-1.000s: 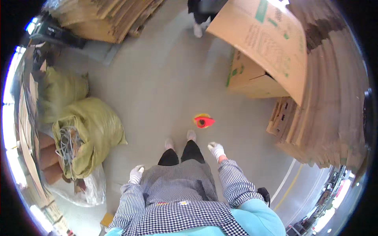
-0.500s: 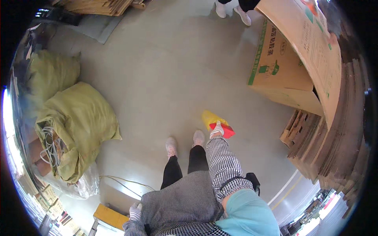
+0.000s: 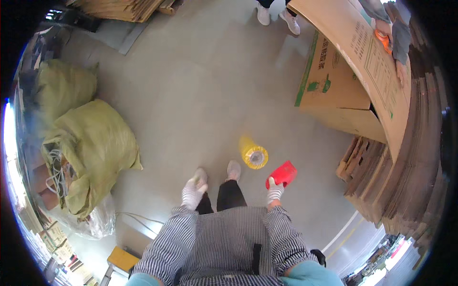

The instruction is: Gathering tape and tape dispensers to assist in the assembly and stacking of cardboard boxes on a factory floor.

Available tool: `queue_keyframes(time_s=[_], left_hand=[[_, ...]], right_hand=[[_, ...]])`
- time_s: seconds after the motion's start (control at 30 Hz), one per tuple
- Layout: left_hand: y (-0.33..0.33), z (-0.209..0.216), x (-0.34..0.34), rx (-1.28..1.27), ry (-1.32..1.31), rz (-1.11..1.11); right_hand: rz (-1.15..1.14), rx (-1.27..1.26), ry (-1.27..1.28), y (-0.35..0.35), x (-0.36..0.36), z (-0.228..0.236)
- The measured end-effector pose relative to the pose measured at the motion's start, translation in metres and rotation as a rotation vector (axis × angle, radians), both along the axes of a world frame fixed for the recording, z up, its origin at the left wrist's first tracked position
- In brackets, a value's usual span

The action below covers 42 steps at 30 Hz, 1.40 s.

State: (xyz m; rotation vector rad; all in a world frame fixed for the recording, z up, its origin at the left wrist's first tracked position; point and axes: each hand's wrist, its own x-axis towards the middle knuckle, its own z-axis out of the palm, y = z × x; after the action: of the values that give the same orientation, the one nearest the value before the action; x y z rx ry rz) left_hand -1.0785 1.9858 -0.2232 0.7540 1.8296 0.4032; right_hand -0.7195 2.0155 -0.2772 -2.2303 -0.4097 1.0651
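1. The right hand [image 3: 275,187], in a white striped glove, grasps a red, curved, plastic-looking piece [image 3: 283,174] by its near edge, right of the person's feet.
2. The left hand [image 3: 192,191], gloved alike, is in front of the person's left shoe [image 3: 202,174] as seen from above. Nothing is visible in its grasp; whether the fingers are spread or closed cannot be told.
3. A glossy yellow cylinder with a pale round end [image 3: 256,157] is just beyond and left of the red piece, apart from both hands. Its far end is blurred; whether it rests on the grey floor [image 3: 191,105] cannot be told.
4. On the left, an olive-yellow woven sack [image 3: 102,143] lies with its mouth open, pale strapping [image 3: 55,174] showing inside. A second sack [image 3: 67,86] is beyond it; a clear plastic bag [image 3: 101,221] is on its near side.
5. Near left is a yellow, box-shaped object [image 3: 122,258].
6. Far right, a large printed cardboard sheet [image 3: 355,52] slants above a brown cardboard box with green print [image 3: 329,78]. Another person's hands [image 3: 401,74] are at the sheet, beside an orange object [image 3: 383,42].
7. Stacked flat cardboard [image 3: 405,176] stands on the right; more brown cardboard [image 3: 119,8] is at far left.
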Motion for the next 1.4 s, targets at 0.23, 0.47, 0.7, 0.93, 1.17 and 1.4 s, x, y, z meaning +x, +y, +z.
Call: queue_keyframes(time_s=[0.23, 0.47, 0.7, 0.93, 1.17, 1.4], left_hand=[[0.133, -0.111, 0.185, -0.086, 0.089, -0.261], [0.131, -0.194, 0.188, -0.397, 0.023, -0.189], [-0.01, -0.256, 0.021, -0.001, -0.444, 0.388], [-0.237, -0.26, -0.212, -0.147, 0.13, 0.346], [-0.308, -0.24, -0.369, -0.078, -0.045, 1.008], [-0.267, -0.227, -0.427, -0.467, 0.49, 1.037]], right_hand=[[0.242, -0.37, -0.203, 0.02, 0.097, -0.126], [0.116, 0.012, 0.206, 0.037, 0.034, -0.165], [0.699, -0.154, 0.317, 0.043, -0.136, -0.149], [1.183, -0.25, 0.707, -0.063, -0.395, -0.098], [1.388, -0.268, 0.548, -0.09, -0.435, -0.049], [1.167, -0.363, 0.445, -0.068, -0.366, -0.058]])
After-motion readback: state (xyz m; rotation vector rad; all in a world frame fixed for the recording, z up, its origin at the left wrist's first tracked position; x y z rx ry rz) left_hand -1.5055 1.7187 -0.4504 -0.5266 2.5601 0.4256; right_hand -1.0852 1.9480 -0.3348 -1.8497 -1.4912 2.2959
